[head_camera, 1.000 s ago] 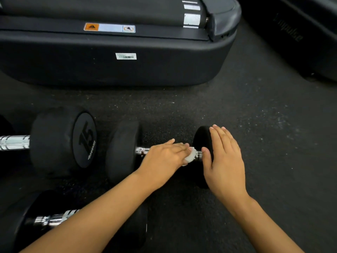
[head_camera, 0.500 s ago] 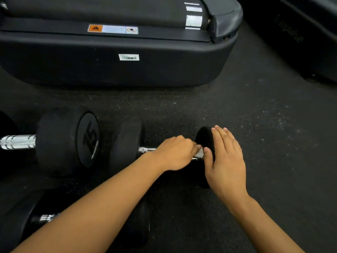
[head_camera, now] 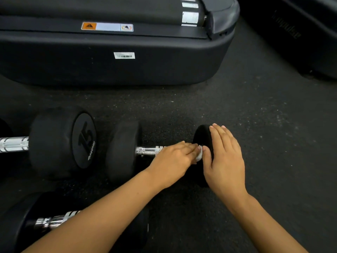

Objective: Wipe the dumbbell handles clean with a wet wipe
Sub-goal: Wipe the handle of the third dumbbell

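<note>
A small black dumbbell lies on the floor with its chrome handle (head_camera: 147, 151) running left to right. My left hand (head_camera: 173, 161) wraps over the right part of that handle and grips a white wet wipe (head_camera: 199, 154), of which only a corner shows. My right hand (head_camera: 224, 157) rests flat, fingers straight, on the dumbbell's right head (head_camera: 199, 136). The left head (head_camera: 122, 150) stands free.
A bigger dumbbell marked 15 (head_camera: 62, 141) lies to the left. A third dumbbell (head_camera: 54, 220) lies at the lower left, partly under my left forearm. A black treadmill base (head_camera: 113, 57) fills the back. Another black machine (head_camera: 300, 33) stands at the right. The floor is dark rubber.
My left hand slid right along the handle with the wipe, up to the right head. My right hand stayed on that head.
</note>
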The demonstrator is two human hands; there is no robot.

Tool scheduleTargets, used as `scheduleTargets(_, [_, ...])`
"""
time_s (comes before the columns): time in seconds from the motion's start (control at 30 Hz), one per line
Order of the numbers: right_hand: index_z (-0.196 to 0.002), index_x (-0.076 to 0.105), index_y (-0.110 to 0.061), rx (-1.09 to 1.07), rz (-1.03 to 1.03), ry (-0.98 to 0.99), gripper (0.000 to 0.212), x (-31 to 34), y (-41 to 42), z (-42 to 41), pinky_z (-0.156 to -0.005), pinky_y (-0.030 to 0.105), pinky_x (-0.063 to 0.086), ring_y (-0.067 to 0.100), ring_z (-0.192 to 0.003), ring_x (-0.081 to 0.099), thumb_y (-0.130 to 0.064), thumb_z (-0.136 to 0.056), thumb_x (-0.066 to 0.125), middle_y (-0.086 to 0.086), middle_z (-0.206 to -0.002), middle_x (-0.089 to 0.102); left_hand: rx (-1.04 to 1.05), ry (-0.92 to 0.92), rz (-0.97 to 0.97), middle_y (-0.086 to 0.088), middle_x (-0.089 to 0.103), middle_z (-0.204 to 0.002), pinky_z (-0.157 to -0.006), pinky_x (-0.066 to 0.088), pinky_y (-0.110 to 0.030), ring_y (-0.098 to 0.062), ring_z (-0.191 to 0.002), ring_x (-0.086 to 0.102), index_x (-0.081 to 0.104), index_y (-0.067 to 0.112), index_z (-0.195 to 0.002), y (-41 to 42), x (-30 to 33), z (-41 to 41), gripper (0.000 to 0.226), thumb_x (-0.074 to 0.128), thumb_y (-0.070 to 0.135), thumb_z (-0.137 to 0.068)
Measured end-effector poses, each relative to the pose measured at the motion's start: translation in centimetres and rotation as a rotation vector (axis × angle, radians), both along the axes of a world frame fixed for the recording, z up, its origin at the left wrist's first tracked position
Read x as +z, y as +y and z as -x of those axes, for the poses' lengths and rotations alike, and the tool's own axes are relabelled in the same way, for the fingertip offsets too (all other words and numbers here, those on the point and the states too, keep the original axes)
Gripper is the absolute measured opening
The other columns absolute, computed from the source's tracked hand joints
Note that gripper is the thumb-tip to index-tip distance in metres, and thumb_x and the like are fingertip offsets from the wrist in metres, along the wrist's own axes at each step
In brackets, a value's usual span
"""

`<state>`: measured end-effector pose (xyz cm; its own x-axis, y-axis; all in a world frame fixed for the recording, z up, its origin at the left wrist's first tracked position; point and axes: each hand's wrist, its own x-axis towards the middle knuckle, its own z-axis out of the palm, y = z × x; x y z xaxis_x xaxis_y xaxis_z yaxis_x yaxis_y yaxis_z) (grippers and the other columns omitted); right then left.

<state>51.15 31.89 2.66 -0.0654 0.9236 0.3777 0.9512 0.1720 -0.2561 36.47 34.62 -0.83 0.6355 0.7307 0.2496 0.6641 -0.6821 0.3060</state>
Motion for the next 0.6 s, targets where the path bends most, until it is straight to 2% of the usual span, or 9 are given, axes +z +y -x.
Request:
scheduleTargets(0.07, [-0.131, 0.046, -0.001, -0.006, -0.002, -0.004, 0.050, 0.0, 0.0, 0.0, -0.110, 0.031, 0.020, 0.027, -0.131, 0.036, -0.028, -0.090, 0.035, 0.013, -0.136, 0.048, 0.078, 0.033, 0.099, -0.007, 0.070, -0.102, -0.077, 0.054, -0.042, -0.027, -0.092, 0.066, 0.065, 0.013, -0.109, 0.2, 1.6, -0.6, 0.023, 0.055, 0.023, -0.090])
scheduleTargets(0.13, [-0.131, 0.046, -0.001, -0.006, 0.000, -0.003, 0.051, 0.1, 0.0, 0.1, -0.110, 0.029, 0.018, 0.027, -0.131, 0.036, -0.029, -0.090, 0.035, 0.013, -0.136, 0.048, 0.155, 0.039, 0.146, -0.005, 0.068, -0.097, -0.073, 0.051, -0.042, -0.028, -0.088, 0.064, 0.063, 0.018, -0.107, 0.8, 2.3, -0.9, 0.025, 0.043, 0.030, -0.096])
scheduleTargets(0.3, [-0.132, 0.045, -0.001, -0.001, 0.001, -0.001, 0.051, 0.0, 0.1, 0.0, -0.110, 0.030, 0.020, 0.027, -0.132, 0.036, -0.029, -0.091, 0.034, 0.012, -0.137, 0.048, 0.061, 0.071, -0.091, -0.012, 0.070, -0.098, -0.075, 0.055, -0.037, -0.027, -0.087, 0.067, 0.067, 0.002, -0.104, -0.5, 0.9, -1.0, 0.029, 0.049, 0.010, -0.082])
scheduleTargets(0.4, [-0.131, 0.046, 0.000, -0.006, -0.008, -0.004, 0.050, -0.1, 0.1, 0.1, -0.109, 0.030, 0.018, 0.029, -0.130, 0.038, -0.028, -0.090, 0.035, 0.014, -0.135, 0.049, 0.149, 0.103, 0.141, -0.009, 0.067, -0.095, -0.069, 0.048, -0.037, -0.030, -0.087, 0.064, 0.063, 0.012, -0.100, 0.3, 2.6, -1.6, 0.016, 0.051, 0.019, -0.092])
scheduleTargets(0.5, [-0.131, 0.046, 0.000, -0.001, -0.007, -0.004, 0.051, 0.0, 0.0, 0.1, -0.109, 0.031, 0.019, 0.029, -0.130, 0.037, -0.027, -0.089, 0.035, 0.014, -0.135, 0.049, 0.258, 0.070, 0.429, -0.013, 0.064, -0.087, -0.068, 0.043, -0.034, -0.030, -0.084, 0.061, 0.065, 0.018, -0.087, 2.3, 3.6, -1.3, 0.029, 0.044, 0.035, -0.096])
scheduleTargets(0.57, [-0.131, 0.046, 0.000, 0.010, -0.005, 0.003, 0.051, 0.0, 0.0, 0.1, -0.109, 0.030, 0.018, 0.028, -0.131, 0.036, -0.028, -0.089, 0.035, 0.013, -0.136, 0.048, 0.280, 0.051, 0.483, -0.011, 0.063, -0.083, -0.069, 0.045, -0.035, -0.029, -0.082, 0.061, 0.066, 0.020, -0.084, 2.3, 3.7, -0.4, 0.030, 0.044, 0.037, -0.096])
scheduleTargets(0.6, [-0.131, 0.045, 0.000, 0.014, -0.006, 0.005, 0.052, 0.0, 0.0, 0.0, -0.110, 0.030, 0.018, 0.027, -0.131, 0.035, -0.028, -0.089, 0.035, 0.013, -0.136, 0.048, 0.289, 0.084, 0.419, -0.010, 0.064, -0.085, -0.069, 0.046, -0.036, -0.029, -0.082, 0.061, 0.066, 0.021, -0.087, 1.9, 3.6, -0.2, 0.027, 0.044, 0.036, -0.096])
